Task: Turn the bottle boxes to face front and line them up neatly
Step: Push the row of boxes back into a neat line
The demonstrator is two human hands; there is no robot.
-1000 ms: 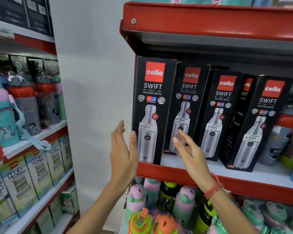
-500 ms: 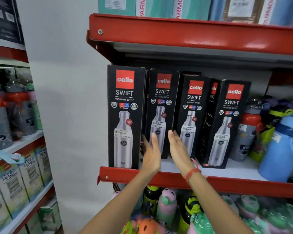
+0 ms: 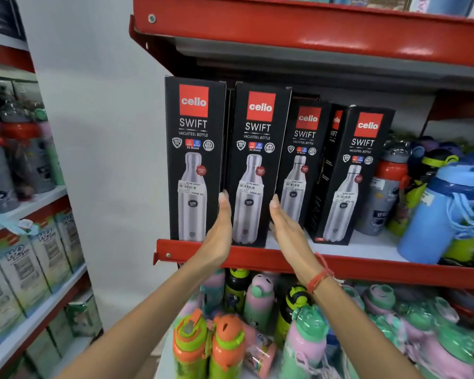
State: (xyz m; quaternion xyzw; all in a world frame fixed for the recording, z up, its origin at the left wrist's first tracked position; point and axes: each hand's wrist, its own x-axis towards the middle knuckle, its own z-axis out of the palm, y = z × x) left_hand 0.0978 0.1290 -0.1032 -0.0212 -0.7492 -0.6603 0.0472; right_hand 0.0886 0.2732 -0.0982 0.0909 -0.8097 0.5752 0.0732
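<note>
Several black cello Swift bottle boxes stand on a red-edged shelf (image 3: pixel 367 268). The first box (image 3: pixel 193 160) faces front at the left end. The second box (image 3: pixel 257 162) stands beside it at the front edge, pressed between my two flat palms: my left hand (image 3: pixel 220 231) on its left side, my right hand (image 3: pixel 286 228) on its right side. The third box (image 3: pixel 298 165) sits further back. A fourth box (image 3: pixel 327 173) shows its side panel. The fifth box (image 3: pixel 350 181) stands angled to the left.
A grey bottle with a red cap (image 3: pixel 386 192) and a blue bottle (image 3: pixel 435 214) crowd the shelf's right end. Another red shelf (image 3: pixel 312 31) hangs close above the boxes. Colourful kids' bottles (image 3: pixel 230 340) fill the level below. A second rack (image 3: pixel 25 269) stands left.
Both hands have shifted from the first box to either side of the second box. That box has come forward, level with the first. The view has moved closer.
</note>
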